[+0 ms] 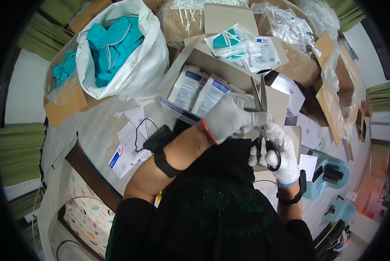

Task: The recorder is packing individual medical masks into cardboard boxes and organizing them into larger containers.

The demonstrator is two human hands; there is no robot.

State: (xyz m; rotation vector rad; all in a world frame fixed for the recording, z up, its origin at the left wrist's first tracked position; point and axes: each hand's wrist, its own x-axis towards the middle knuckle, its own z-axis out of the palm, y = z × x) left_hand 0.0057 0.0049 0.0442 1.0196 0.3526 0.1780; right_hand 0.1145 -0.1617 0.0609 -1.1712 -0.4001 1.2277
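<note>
Scissors (264,102) were held near a carton (221,65) of packets (210,96).
Right grip (279,150) clasped their handles (278,157), left grip (232,116) their blades (264,92); a white sack (150,56) held teal cloth (110,50).

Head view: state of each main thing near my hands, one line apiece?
Scissors, blades parted
Right hand, gloved, closed on scissors handles
Left hand, gloved, fingers at scissors blades
Middle carton, open
Packets, inside carton, sealing unclear
White sack, open, holding teal items
</note>
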